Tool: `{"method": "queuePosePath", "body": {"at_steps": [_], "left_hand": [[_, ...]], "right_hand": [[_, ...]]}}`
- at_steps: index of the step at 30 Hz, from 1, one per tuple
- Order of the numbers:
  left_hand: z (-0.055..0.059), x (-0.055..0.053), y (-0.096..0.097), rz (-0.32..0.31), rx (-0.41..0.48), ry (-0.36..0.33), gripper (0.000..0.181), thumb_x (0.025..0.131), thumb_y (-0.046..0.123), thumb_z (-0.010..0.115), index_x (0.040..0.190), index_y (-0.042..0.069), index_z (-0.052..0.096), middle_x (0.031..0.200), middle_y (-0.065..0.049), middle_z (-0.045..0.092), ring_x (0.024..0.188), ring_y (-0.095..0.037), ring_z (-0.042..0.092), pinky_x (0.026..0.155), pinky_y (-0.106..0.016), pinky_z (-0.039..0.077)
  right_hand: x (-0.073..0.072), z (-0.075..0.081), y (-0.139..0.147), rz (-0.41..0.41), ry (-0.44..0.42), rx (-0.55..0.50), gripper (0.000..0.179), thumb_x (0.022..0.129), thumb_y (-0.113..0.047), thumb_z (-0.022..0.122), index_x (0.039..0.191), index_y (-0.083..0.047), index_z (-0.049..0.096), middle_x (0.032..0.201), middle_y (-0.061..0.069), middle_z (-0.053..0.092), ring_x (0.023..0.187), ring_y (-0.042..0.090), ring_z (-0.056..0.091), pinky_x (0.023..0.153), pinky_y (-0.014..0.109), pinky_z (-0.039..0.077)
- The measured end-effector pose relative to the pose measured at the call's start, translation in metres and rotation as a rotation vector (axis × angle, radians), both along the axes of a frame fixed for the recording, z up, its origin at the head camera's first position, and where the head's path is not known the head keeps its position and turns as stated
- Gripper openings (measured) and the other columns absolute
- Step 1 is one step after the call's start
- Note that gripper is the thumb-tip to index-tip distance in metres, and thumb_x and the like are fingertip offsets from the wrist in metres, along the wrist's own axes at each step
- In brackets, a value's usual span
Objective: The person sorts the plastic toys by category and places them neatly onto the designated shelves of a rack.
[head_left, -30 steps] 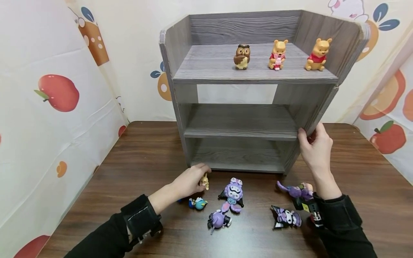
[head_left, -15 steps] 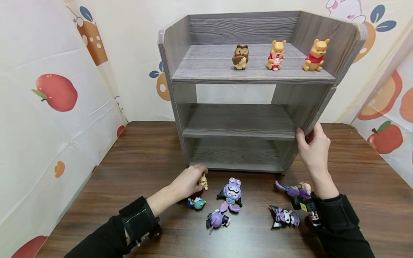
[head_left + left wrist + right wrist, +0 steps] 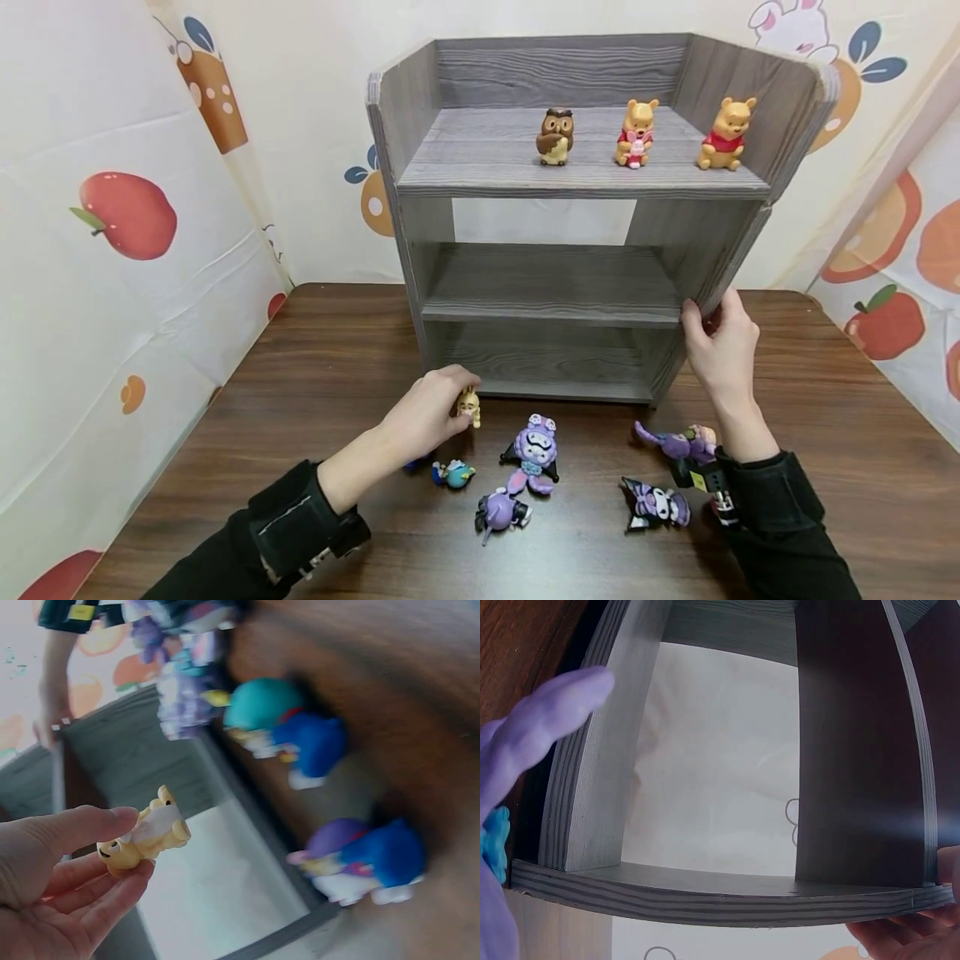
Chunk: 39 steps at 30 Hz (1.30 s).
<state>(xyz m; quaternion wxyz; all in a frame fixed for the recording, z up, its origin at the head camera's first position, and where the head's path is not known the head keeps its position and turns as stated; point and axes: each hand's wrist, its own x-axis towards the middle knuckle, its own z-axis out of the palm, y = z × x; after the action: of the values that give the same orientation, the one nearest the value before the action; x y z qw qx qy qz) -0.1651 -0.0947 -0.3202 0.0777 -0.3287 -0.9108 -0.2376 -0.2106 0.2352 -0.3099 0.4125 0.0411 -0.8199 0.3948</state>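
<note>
My left hand [image 3: 429, 408] pinches a small yellow animal figurine [image 3: 150, 832] with a pale belly between thumb and fingers, just in front of the shelf's lower left edge. The grey wooden shelf unit [image 3: 555, 319] stands at the back of the table. My right hand [image 3: 722, 350] grips its right side panel around the height of the middle board; in the right wrist view its fingers wrap behind the panel's edge. On the top board sit an owl figurine [image 3: 555, 137], a bear holding a piglet [image 3: 634, 137] and a bear in a red shirt [image 3: 726, 137].
On the table [image 3: 337, 350] lie a teal-and-blue figurine [image 3: 454, 474], another blue one [image 3: 382, 862] mostly behind my left hand, and purple figurines [image 3: 536, 454] [image 3: 500, 511]. Near my right forearm are a black-and-purple figurine [image 3: 657, 506] and a purple one [image 3: 678, 443]. A fruit-print cloth [image 3: 337, 108] hangs behind.
My left hand has risen slightly toward the shelf with the yellow figurine. My right hand keeps its grip on the side panel. The head view has shifted a little.
</note>
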Motion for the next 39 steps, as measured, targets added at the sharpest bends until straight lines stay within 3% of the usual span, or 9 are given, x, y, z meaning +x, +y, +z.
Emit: {"method": "queuePosePath", "body": {"at_steps": [7, 14, 20, 23, 25, 30, 39], "left_hand": [[0.039, 0.011, 0.002, 0.003, 0.022, 0.042, 0.034, 0.072, 0.002, 0.070, 0.104, -0.004, 0.060, 0.102, -0.009, 0.059, 0.089, -0.016, 0.057, 0.074, -0.027, 0.047], [0.086, 0.019, 0.002, -0.023, 0.052, 0.180, 0.033, 0.074, 0.003, 0.068, 0.104, -0.006, 0.060, 0.102, -0.011, 0.058, 0.089, -0.018, 0.056, 0.076, -0.028, 0.046], [0.124, 0.019, 0.002, -0.034, 0.070, 0.262, 0.032, 0.075, 0.001, 0.064, 0.105, -0.007, 0.059, 0.102, -0.012, 0.058, 0.084, -0.015, 0.055, 0.074, -0.027, 0.045], [0.137, 0.011, 0.000, -0.034, 0.074, 0.308, 0.030, 0.076, 0.002, 0.060, 0.104, -0.006, 0.059, 0.100, -0.010, 0.058, 0.079, -0.012, 0.053, 0.071, -0.027, 0.045], [0.142, 0.000, -0.002, -0.043, 0.084, 0.355, 0.030, 0.078, 0.007, 0.057, 0.106, -0.003, 0.060, 0.100, -0.007, 0.058, 0.079, -0.008, 0.051, 0.069, -0.025, 0.045], [0.161, -0.028, -0.005, 0.008, 0.041, 0.458, 0.034, 0.078, 0.017, 0.055, 0.109, 0.003, 0.060, 0.097, -0.001, 0.057, 0.075, -0.001, 0.045, 0.065, -0.019, 0.041], [0.202, -0.048, 0.002, 0.128, -0.023, 0.510, 0.037, 0.074, 0.009, 0.050, 0.109, 0.001, 0.061, 0.092, -0.004, 0.058, 0.076, -0.009, 0.048, 0.068, -0.022, 0.038]], "right_hand": [[0.000, 0.000, 0.001, -0.005, 0.005, 0.012, 0.022, 0.083, -0.005, 0.052, 0.101, 0.006, 0.054, 0.076, 0.020, 0.060, 0.059, -0.014, 0.044, 0.047, 0.005, 0.031], [0.000, 0.000, -0.001, -0.001, -0.002, -0.002, 0.023, 0.083, -0.005, 0.051, 0.102, 0.007, 0.053, 0.079, 0.022, 0.061, 0.064, -0.017, 0.044, 0.049, 0.003, 0.033], [0.001, 0.001, -0.001, -0.003, 0.006, -0.006, 0.022, 0.083, -0.005, 0.051, 0.101, 0.008, 0.053, 0.078, 0.023, 0.060, 0.062, -0.017, 0.043, 0.049, 0.004, 0.032], [0.001, 0.001, -0.001, -0.006, 0.008, -0.005, 0.022, 0.083, -0.005, 0.051, 0.100, 0.008, 0.053, 0.077, 0.022, 0.060, 0.062, -0.017, 0.043, 0.049, 0.004, 0.032], [0.001, 0.000, -0.001, -0.008, 0.010, -0.001, 0.022, 0.083, -0.005, 0.051, 0.100, 0.008, 0.053, 0.077, 0.022, 0.060, 0.061, -0.017, 0.043, 0.049, 0.004, 0.032], [0.001, 0.000, 0.000, 0.003, 0.007, -0.009, 0.023, 0.083, -0.005, 0.051, 0.102, 0.008, 0.053, 0.080, 0.023, 0.061, 0.065, -0.018, 0.044, 0.050, 0.003, 0.033], [0.000, -0.001, 0.001, -0.005, 0.010, 0.004, 0.022, 0.083, -0.005, 0.052, 0.100, 0.007, 0.053, 0.076, 0.022, 0.060, 0.060, -0.017, 0.043, 0.047, 0.004, 0.032]]}}
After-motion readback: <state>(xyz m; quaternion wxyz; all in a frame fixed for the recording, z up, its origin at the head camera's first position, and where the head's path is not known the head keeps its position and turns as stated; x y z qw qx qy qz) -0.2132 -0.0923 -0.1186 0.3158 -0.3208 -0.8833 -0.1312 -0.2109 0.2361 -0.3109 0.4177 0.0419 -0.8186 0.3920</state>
